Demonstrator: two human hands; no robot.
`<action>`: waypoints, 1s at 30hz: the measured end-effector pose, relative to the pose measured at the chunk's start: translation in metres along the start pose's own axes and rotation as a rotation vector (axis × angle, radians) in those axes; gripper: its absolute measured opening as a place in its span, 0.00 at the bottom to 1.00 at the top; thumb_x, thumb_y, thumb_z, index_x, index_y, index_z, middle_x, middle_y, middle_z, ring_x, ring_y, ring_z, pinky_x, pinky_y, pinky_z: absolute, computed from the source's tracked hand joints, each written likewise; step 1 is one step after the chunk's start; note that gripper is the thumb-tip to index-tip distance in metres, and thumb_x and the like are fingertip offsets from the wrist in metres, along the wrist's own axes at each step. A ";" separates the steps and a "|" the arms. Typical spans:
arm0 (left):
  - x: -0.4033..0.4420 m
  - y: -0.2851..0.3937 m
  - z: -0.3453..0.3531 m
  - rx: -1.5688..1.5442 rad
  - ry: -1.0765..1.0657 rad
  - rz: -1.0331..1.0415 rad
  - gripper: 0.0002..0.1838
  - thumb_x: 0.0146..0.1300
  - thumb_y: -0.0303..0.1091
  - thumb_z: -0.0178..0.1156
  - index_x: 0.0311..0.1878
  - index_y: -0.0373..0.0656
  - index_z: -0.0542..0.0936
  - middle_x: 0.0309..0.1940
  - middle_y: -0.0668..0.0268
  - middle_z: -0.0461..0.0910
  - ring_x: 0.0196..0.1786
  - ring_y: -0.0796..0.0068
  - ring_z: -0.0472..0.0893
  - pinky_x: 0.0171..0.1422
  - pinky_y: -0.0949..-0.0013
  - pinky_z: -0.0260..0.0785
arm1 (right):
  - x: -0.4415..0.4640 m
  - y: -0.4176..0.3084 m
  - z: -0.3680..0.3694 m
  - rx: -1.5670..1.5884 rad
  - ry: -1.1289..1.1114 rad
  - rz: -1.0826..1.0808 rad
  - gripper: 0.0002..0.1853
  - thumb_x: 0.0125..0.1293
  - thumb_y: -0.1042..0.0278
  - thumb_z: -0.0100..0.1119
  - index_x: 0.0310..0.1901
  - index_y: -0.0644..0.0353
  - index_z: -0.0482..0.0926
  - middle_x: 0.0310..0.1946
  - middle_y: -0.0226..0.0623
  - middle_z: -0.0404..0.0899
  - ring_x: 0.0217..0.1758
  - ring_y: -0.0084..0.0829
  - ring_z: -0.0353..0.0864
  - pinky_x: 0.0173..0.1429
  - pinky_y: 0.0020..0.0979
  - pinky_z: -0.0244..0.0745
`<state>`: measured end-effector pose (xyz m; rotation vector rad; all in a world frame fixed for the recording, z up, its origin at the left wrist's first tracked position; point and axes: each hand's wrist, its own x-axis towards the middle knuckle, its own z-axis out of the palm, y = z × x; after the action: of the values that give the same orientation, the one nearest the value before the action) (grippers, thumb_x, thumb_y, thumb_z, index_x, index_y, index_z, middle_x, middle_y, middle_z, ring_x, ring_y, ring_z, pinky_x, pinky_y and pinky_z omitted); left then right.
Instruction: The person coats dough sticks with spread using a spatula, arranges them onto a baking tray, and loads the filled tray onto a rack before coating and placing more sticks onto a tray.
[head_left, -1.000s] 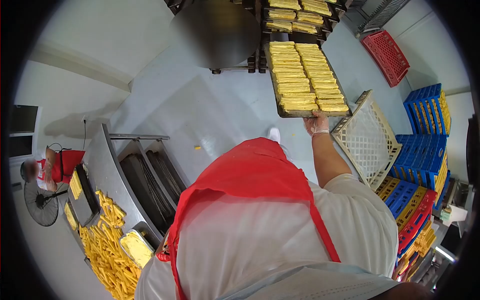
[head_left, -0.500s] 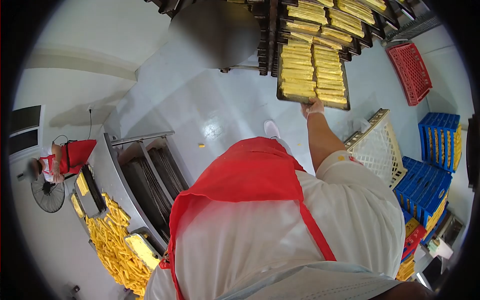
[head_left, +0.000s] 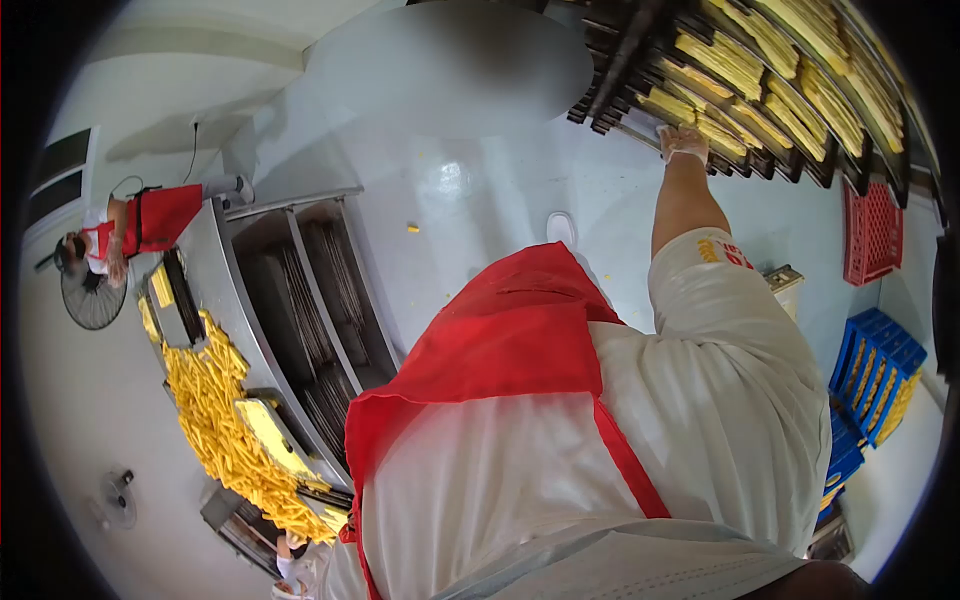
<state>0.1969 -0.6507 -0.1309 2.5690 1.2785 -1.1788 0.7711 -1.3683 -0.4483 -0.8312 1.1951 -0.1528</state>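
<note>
While the right hand [head_left: 684, 143] was at the near edge of a tray [head_left: 726, 160] with yellow strips [head_left: 668, 104] inside the rack [head_left: 628, 65], I could not tell how far its grip was closed; the left hand was out of view. Just left of the rack, a blurred oval [head_left: 490, 60] blocked the view. A red crate [head_left: 872, 232] and blue crates [head_left: 880, 365] were to its right. Well left of the rack, a co-worker [head_left: 165, 218] stood beside the surface [head_left: 215, 285] with loose yellow sticks [head_left: 205, 400].

Right arm [head_left: 690, 215] stretched well forward, nearly straight; gloved right hand [head_left: 684, 143] at its end, grip unclear.
</note>
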 end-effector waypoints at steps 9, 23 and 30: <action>-0.032 -0.044 0.062 -0.070 0.002 -0.099 0.14 0.68 0.46 0.53 0.42 0.49 0.84 0.42 0.55 0.85 0.49 0.53 0.83 0.54 0.56 0.75 | -0.019 -0.028 0.016 -2.734 -0.575 -0.890 0.33 0.76 0.38 0.26 0.71 0.47 0.66 0.72 0.42 0.64 0.72 0.42 0.66 0.75 0.40 0.60; -0.054 -0.088 0.124 -0.056 -0.090 -0.167 0.15 0.69 0.46 0.53 0.41 0.47 0.83 0.41 0.53 0.84 0.48 0.51 0.83 0.54 0.55 0.75 | -0.045 0.000 0.027 -2.420 -0.154 -0.789 0.34 0.74 0.39 0.28 0.70 0.51 0.66 0.74 0.30 0.61 0.74 0.35 0.65 0.76 0.37 0.58; -0.069 -0.099 0.177 -0.005 -0.031 -0.125 0.16 0.70 0.47 0.52 0.40 0.46 0.83 0.40 0.53 0.84 0.47 0.50 0.83 0.54 0.55 0.75 | -0.004 0.023 0.071 -2.901 -0.497 -0.927 0.17 0.69 0.63 0.51 0.56 0.51 0.81 0.60 0.37 0.79 0.63 0.34 0.79 0.62 0.36 0.75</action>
<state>-0.0061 -0.6932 -0.1843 2.4890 1.4525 -1.2294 0.8243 -1.3154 -0.4520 2.3856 0.4121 -0.9394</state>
